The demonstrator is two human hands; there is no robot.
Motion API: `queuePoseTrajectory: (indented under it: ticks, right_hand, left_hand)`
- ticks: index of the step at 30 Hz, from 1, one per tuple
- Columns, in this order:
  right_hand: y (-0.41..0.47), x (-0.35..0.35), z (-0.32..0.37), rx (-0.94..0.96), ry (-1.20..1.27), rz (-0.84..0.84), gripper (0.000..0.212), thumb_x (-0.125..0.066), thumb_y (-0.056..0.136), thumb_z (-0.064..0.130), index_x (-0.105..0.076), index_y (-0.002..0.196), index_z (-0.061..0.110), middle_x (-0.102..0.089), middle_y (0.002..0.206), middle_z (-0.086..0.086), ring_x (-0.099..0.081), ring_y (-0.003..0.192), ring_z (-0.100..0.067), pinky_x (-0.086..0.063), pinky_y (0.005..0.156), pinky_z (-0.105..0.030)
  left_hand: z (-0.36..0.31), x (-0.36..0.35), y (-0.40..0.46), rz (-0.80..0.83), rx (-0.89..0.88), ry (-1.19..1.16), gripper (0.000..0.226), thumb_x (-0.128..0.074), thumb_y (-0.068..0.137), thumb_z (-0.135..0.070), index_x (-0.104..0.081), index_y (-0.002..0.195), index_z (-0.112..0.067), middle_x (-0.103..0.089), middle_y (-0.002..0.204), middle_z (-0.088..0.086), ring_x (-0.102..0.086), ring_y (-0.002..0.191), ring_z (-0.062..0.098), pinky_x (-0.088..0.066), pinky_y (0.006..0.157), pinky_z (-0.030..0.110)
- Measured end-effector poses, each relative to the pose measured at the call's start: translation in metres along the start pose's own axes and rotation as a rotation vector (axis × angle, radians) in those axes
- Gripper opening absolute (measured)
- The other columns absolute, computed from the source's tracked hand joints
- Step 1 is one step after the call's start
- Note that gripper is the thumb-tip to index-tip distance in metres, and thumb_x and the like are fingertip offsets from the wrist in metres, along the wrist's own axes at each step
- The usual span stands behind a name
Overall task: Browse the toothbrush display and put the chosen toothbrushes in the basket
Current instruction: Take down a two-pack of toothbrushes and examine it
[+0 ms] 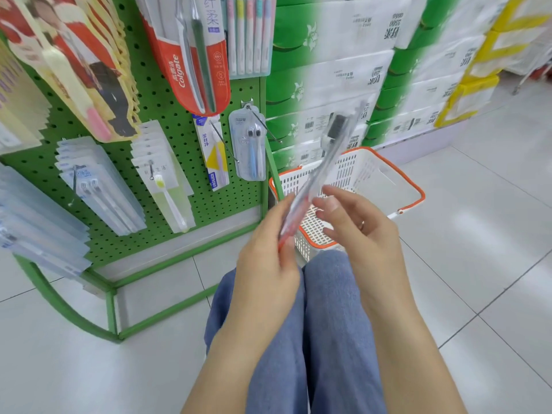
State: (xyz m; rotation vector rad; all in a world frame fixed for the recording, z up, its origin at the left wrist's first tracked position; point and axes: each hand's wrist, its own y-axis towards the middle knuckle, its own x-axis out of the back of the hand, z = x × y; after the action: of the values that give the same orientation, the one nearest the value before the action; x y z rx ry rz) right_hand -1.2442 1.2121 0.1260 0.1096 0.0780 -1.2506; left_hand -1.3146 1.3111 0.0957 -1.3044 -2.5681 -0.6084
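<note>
Left hand (268,252) gripped lower end of toothbrush pack (321,171), fingers curled round its edge. Pack was blurred, tilted up to right, dark brush head at top, held above basket (413,189). Right hand (355,225) was beside pack, fingers loosely spread; contact with pack could not be told. White basket with orange rim stood on floor tiles (493,234), beside green pegboard rack (167,115) hung with more packs. Knees in blue trousers (325,309) below hands.

Bare forearms, no sleeves, thin ring (361,225) on right hand (355,231) finger, blue denim trousers (328,339) at 6 o'clock
</note>
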Motion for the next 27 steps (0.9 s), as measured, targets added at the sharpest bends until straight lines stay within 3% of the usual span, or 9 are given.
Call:
queuePoseTrajectory:
  ticks: [4, 7, 13, 19, 22, 27]
  right_hand:
    - [0.005, 0.011, -0.006, -0.075, -0.028, -0.118, 0.036, -0.067, 0.085, 0.030, -0.065, 0.118, 0.017, -0.072, 0.105, 0.001, -0.067, 0.094, -0.006, -0.054, 0.082, -0.024]
    - [0.003, 0.012, -0.008, -0.152, 0.027, -0.052, 0.044, -0.066, 0.080, 0.033, -0.064, 0.120, 0.014, -0.073, 0.102, -0.003, -0.069, 0.091, -0.013, -0.056, 0.078, -0.026]
    - [0.000, 0.007, -0.006, -0.105, 0.124, 0.012, 0.017, -0.057, 0.093, 0.010, -0.068, 0.104, 0.006, -0.073, 0.084, 0.000, -0.064, 0.071, -0.011, -0.051, 0.058, -0.023]
    - [0.000, 0.007, -0.004, -0.076, 0.110, 0.022, 0.014, -0.057, 0.092, 0.010, -0.069, 0.100, 0.010, -0.073, 0.082, 0.003, -0.063, 0.070, -0.011, -0.048, 0.056, -0.022]
    - [-0.002, 0.006, -0.002, -0.085, 0.099, 0.047, 0.015, -0.057, 0.092, 0.011, -0.071, 0.098, 0.015, -0.075, 0.085, 0.004, -0.064, 0.071, -0.010, -0.048, 0.057, -0.022]
    - [-0.004, 0.006, 0.000, -0.095, 0.082, 0.068, 0.017, -0.057, 0.092, 0.012, -0.072, 0.097, 0.017, -0.074, 0.085, 0.002, -0.059, 0.073, -0.018, -0.042, 0.056, -0.026]
  left_hand:
    - [-0.001, 0.012, 0.000, 0.156, 0.300, -0.655, 0.046, -0.064, 0.076, -0.009, -0.061, 0.119, -0.025, -0.073, 0.107, -0.003, -0.068, 0.098, 0.014, -0.054, 0.088, 0.029]
    - [-0.002, 0.016, -0.002, 0.204, 0.380, -0.861, 0.042, -0.064, 0.073, -0.005, -0.063, 0.114, -0.014, -0.074, 0.102, 0.004, -0.069, 0.091, 0.016, -0.057, 0.077, 0.026]
    - [-0.002, 0.014, -0.004, 0.236, 0.347, -0.725, 0.037, -0.068, 0.070, -0.006, -0.067, 0.106, -0.016, -0.075, 0.100, 0.005, -0.070, 0.090, 0.016, -0.056, 0.079, 0.025]
    - [-0.004, 0.019, -0.001, 0.218, 0.297, -0.527, 0.049, -0.077, 0.067, -0.011, -0.065, 0.113, -0.022, -0.075, 0.103, 0.001, -0.071, 0.096, 0.020, -0.057, 0.084, 0.032]
    - [-0.008, 0.019, -0.001, 0.203, 0.305, -0.471, 0.042, -0.082, 0.072, -0.013, -0.066, 0.110, -0.024, -0.075, 0.099, -0.002, -0.072, 0.092, 0.017, -0.057, 0.082, 0.032]
    - [-0.013, 0.018, -0.001, 0.191, 0.342, -0.503, 0.023, -0.073, 0.082, -0.008, -0.068, 0.102, -0.020, -0.076, 0.093, 0.000, -0.073, 0.087, 0.020, -0.059, 0.079, 0.032]
